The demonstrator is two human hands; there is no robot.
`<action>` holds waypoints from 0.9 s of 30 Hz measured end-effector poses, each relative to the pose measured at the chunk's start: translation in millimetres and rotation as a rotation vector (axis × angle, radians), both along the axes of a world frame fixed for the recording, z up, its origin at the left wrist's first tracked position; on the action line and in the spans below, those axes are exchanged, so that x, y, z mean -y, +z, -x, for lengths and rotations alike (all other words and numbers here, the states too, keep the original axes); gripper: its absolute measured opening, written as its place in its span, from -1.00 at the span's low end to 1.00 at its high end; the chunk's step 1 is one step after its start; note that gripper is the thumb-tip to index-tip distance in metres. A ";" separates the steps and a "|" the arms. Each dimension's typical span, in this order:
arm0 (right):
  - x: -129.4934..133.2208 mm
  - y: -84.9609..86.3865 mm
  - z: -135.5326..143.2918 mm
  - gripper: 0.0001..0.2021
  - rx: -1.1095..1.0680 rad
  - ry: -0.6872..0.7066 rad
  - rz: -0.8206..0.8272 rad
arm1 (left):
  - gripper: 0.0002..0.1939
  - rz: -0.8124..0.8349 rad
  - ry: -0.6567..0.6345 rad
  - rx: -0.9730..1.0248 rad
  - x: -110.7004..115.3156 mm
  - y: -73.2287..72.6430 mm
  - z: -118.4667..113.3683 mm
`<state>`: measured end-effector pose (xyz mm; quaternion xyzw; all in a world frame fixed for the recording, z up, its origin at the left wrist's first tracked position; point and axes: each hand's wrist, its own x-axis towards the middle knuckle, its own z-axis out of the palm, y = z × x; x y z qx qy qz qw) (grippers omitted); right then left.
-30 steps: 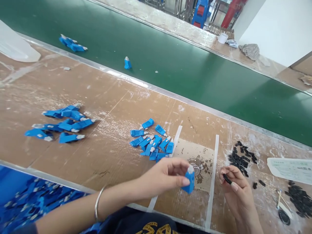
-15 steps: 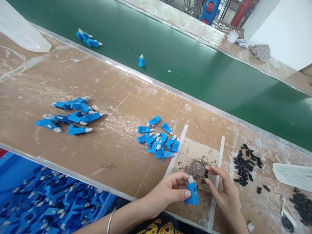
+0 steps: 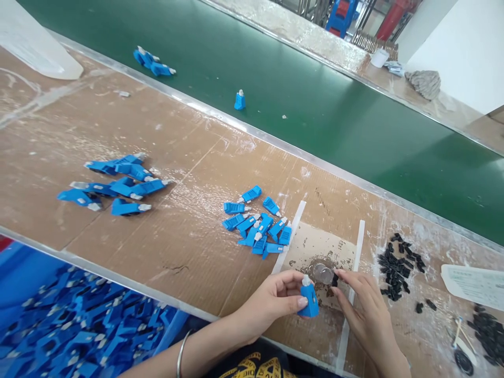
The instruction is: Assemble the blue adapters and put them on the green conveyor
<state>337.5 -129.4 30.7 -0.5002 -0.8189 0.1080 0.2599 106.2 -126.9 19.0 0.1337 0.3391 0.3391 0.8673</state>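
Brought the black piece [image 3: 335, 279] in the right hand [image 3: 364, 302] to the clear dish [image 3: 323, 274], just left of the fingertips. Drew nearer the left hand [image 3: 277, 300].

Bright, cool, even indoor light fills the view, leaving the white wall [image 3: 464, 58] nearly washed out. Glare speckles the glossy table [image 3: 192, 236] and streaks its metal edge [image 3: 208, 111], while the green belt [image 3: 299, 105] carries pale sheen and a darker shadow toward the right. Fine detail is soft, the heaped blue parts [image 3: 82, 320] at lower left slightly smeared.
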 end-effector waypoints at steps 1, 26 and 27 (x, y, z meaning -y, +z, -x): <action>2.6 2.7 -0.7 -0.74 -0.017 -0.012 0.011 | -0.57 -0.003 0.000 -0.005 0.0 -0.8 -0.4; 38.1 14.7 36.2 -0.60 -0.222 0.120 -0.119 | -0.55 0.028 0.014 0.059 8.8 11.1 -14.9; 41.2 13.0 39.5 -0.58 -0.226 0.090 -0.159 | -0.54 0.035 0.016 0.060 9.7 12.6 -16.1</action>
